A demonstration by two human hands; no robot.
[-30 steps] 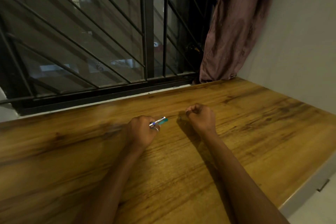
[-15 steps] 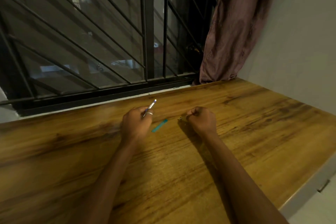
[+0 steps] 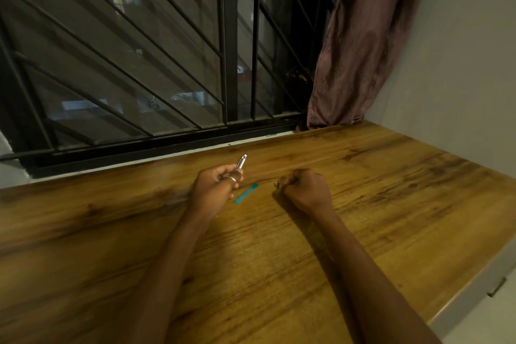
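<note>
The left hand gripped the pen, raised just above the table. The right hand, curled tight, pinched a small part. The cap lay between the hands; a careless wrist could have rolled it away.

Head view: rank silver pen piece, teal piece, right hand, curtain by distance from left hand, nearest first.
1. Silver pen piece: gripped in the left hand.
2. Teal piece: on the table, just right of it.
3. Right hand: farther right, pinching a small metal bit.
4. Curtain: far back-right corner.
</note>
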